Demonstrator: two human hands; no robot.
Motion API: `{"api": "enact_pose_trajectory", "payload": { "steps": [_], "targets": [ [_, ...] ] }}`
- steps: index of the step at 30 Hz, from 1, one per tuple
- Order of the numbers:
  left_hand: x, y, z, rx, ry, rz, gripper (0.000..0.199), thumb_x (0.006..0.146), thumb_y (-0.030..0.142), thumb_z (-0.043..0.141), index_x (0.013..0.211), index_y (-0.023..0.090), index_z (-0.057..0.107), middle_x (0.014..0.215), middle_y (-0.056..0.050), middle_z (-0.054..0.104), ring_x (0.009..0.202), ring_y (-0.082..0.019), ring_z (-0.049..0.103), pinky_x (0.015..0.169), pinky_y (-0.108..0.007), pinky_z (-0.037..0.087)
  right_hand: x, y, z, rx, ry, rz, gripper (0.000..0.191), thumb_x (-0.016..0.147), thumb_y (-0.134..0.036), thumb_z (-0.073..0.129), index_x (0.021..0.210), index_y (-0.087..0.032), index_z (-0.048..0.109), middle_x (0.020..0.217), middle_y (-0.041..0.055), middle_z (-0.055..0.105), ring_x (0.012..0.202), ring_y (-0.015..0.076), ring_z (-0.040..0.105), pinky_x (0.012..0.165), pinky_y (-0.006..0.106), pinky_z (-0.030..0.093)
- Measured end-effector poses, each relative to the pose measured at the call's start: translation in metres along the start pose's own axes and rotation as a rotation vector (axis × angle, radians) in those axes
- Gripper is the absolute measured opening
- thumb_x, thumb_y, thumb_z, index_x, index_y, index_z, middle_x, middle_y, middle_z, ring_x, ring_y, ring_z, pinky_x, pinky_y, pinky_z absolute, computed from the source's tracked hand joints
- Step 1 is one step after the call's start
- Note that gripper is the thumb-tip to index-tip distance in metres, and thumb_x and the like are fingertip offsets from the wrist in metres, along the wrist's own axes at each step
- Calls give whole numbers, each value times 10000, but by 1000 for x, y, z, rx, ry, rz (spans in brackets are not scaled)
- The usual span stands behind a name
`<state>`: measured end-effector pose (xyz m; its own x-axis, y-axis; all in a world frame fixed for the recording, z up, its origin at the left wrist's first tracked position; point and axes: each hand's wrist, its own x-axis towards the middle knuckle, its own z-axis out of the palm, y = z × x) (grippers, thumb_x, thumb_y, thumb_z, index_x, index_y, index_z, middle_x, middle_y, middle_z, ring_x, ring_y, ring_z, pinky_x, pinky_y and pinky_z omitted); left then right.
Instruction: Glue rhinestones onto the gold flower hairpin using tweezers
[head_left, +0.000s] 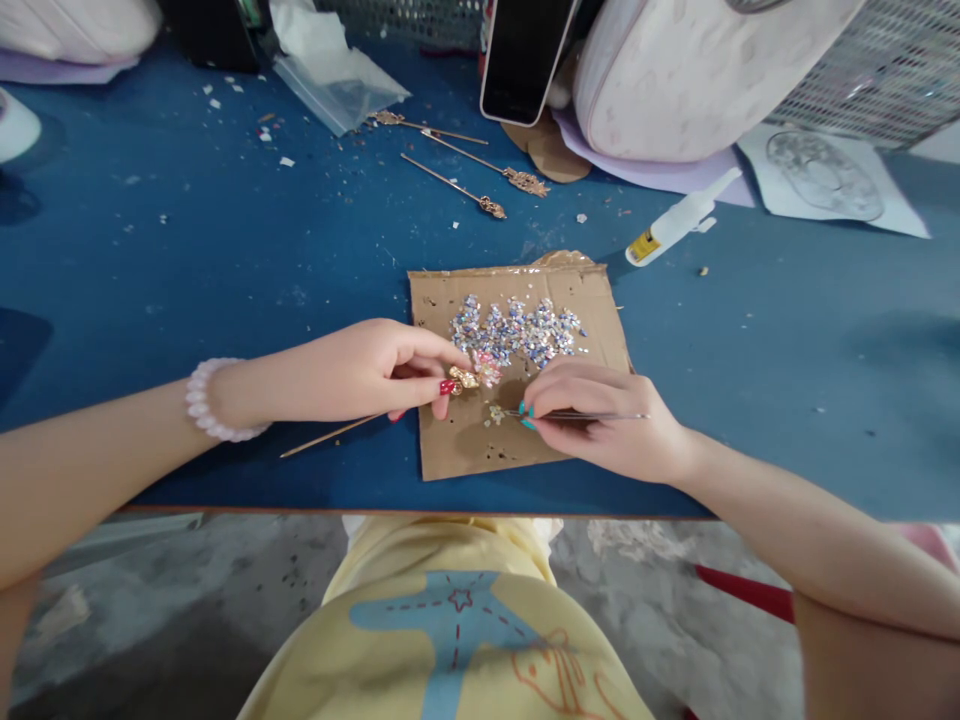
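My left hand (375,372) is closed on a gold hairpin (465,378) whose ornate head carries pink stones; its thin stick (330,438) comes out below the hand toward the left. Closed in a pinch, my right hand (600,415) holds slim metal tweezers (592,414). The tweezers' tip is at a small cluster of pale yellowish bits (495,412) on a piece of cardboard (457,450). Above both hands, a spread of small blue, white and silvery stones (517,328) lies on the same cardboard. Whether the tweezers grip a bit is too small to tell.
Several gold hairpins (454,187) lie behind the cardboard on the blue table (225,250). A white glue bottle (679,220) lies at the right. Farther back are a phone (527,60), a plastic bag (337,85), a pale bag (697,80) and a printed sheet (832,180).
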<state>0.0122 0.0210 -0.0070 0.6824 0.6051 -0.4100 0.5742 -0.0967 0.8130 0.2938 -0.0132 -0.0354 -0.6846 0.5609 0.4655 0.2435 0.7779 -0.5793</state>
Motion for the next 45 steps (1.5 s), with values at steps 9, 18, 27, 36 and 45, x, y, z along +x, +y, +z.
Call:
{"api": "enact_pose_trajectory", "payload": {
  "steps": [9,18,27,36,45],
  "targets": [
    [1,3,2,-9,15,-20,517,946,374,538,1420,191,631,860,-40,793,690,-138,664,628,-235,494,1,-1,0,1,6,4,156,933,-61,617,896,-213,611,822,28,702,791,151,682,752,322,604],
    [1,2,1,-3,11,-12,504,956,370,545,1422,197,630,862,-24,790,616,-109,595,609,-221,482,2,-4,1,-32,-11,-10,176,933,-33,603,896,-204,598,831,41,697,789,153,662,739,332,597],
    [1,1,1,-4,12,-9,491,956,368,545,1413,212,639,863,-23,788,608,-109,602,610,-221,489,1,-3,2,-27,11,-9,161,936,-54,602,900,-210,613,834,36,702,791,156,670,751,334,607],
    [1,1,2,-20,4,-3,488,957,361,551,1412,206,638,854,-12,782,584,-96,559,590,-209,476,1,-2,3,-11,2,-5,165,934,-37,604,897,-198,603,835,39,696,797,150,665,761,337,611],
    [0,2,1,0,4,0,501,955,350,550,1426,199,633,848,-13,779,566,-92,553,580,-208,466,1,-3,3,-17,12,-9,185,919,-20,620,893,-202,595,827,31,695,791,150,670,763,335,611]
  ]
}}
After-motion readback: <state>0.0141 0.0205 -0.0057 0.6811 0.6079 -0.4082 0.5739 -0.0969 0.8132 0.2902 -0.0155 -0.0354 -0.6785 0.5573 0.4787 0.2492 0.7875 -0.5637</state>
